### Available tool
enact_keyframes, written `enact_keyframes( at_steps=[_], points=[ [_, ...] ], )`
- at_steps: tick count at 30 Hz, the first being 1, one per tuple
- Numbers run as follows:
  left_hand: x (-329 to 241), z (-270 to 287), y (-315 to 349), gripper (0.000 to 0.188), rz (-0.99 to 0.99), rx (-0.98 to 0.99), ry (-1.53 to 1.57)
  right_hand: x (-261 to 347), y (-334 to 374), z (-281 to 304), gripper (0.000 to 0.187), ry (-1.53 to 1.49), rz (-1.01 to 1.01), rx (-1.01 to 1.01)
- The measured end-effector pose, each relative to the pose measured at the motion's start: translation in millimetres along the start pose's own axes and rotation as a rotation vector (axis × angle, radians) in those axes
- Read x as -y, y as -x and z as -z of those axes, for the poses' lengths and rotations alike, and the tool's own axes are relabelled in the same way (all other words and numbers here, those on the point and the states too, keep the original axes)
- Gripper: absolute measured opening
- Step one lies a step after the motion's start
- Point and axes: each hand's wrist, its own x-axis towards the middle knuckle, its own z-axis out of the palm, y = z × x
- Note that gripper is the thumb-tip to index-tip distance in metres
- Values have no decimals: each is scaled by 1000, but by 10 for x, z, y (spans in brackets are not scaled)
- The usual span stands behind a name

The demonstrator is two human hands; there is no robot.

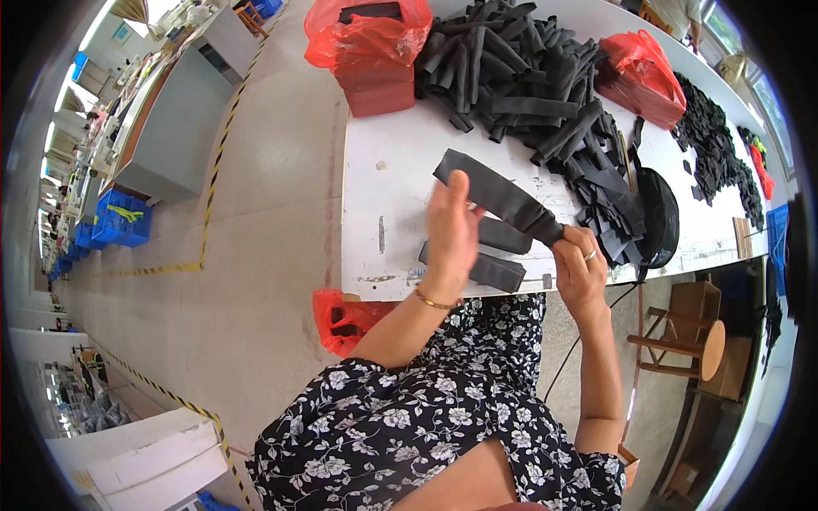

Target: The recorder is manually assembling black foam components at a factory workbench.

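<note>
Both hands grip one black strip (pixel 498 198): right hand (pixel 581 268) pinching its lower-right end, left hand (pixel 452 230) its upper-left end.

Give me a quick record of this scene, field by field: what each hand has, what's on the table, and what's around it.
left hand: holds one end of a dark strip
right hand: pinches the strip's other end
table: white, two folded strips by the hands
pile: loose black strips, far side
red bags: two on the table, one more below its edge
stool: wooden, right of the person
</note>
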Motion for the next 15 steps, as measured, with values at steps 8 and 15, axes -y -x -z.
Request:
enact_keyframes(
  at_steps=[8, 15],
  points=[
    [-331, 113, 3, 17, -123, 172, -135, -28, 108, 102, 30, 73, 117, 8],
    [-345, 97, 31, 18, -164, 297, -188, -25, 108, 133, 32, 90, 128, -9]
  ],
)
